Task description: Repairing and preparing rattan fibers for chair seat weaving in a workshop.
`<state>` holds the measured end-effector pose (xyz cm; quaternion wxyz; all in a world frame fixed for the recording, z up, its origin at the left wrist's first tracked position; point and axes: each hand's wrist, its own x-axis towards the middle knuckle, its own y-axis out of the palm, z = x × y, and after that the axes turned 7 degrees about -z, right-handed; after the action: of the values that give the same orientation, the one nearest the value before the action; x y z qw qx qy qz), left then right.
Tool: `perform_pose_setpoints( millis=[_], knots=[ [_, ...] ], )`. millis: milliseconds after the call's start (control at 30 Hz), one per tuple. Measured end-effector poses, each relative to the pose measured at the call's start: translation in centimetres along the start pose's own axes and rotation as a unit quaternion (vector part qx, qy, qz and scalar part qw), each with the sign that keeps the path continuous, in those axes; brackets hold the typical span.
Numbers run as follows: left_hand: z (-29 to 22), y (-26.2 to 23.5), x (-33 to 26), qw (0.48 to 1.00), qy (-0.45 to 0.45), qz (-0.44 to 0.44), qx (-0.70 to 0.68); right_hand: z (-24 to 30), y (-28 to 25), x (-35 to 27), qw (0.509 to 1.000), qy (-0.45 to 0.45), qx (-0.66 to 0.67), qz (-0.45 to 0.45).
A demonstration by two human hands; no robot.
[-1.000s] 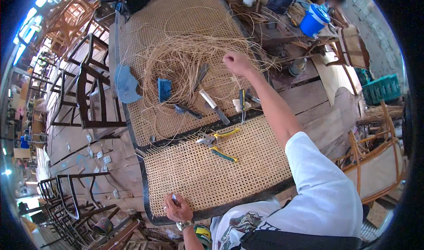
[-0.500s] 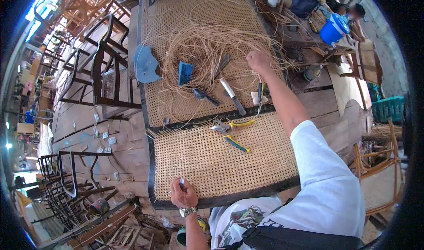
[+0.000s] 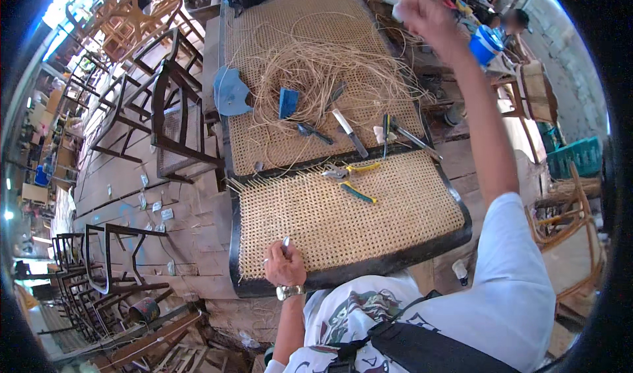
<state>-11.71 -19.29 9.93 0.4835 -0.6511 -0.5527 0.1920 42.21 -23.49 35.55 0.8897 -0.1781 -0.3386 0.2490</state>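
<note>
In front of me lies a woven cane panel (image 3: pixel 343 221) in a dark frame. At its near left corner rests my left hand (image 3: pixel 285 266), fingers closed around a small tool whose silvery tip (image 3: pixel 285 242) pokes out; the rest is covered. My right hand (image 3: pixel 428 18) is stretched out beyond the panel's far right edge, blurred, so its fingers and anything in them cannot be made out. Yellow-and-green pruning shears (image 3: pixel 353 180) lie spread on the panel. Farther off are a white-handled knife (image 3: pixel 349 132) and a loose coil of cane strands (image 3: pixel 323 76).
Beside the coil sit a blue block (image 3: pixel 287 103) and a blue flat piece (image 3: pixel 232 91). Screwdriver-like tools (image 3: pixel 414 141) lie at the panel's right. Dark chair frames (image 3: pixel 175 109) stand left. A blue bucket (image 3: pixel 486 45) and a person (image 3: pixel 514 21) are at far right.
My right hand has gone from the cane coil outward to the far right. The left hand still grips the small tool at the panel's near corner. My view has shifted slightly.
</note>
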Motion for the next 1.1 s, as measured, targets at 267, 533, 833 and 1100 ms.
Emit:
perform_pose_setpoints(
  millis=[267,533,833,1100],
  knots=[
    [1.0,-3.1,1.0,0.991,0.051,0.004,-0.121,1.4,6.8,-36.4,0.970,0.126,-0.122,0.169],
    [7.7,-5.7,1.2,0.995,0.018,-0.039,-0.093,8.3,11.2,-41.0,0.977,0.178,-0.057,0.101],
    [6.4,-3.8,0.6,0.993,0.011,-0.118,-0.021,-4.0,26.1,-16.1,0.987,-0.002,-0.145,0.061],
    [4.6,-2.8,1.2,0.993,0.027,-0.098,0.054,-10.4,36.1,-6.3,0.936,0.068,-0.186,0.290]
  ],
)
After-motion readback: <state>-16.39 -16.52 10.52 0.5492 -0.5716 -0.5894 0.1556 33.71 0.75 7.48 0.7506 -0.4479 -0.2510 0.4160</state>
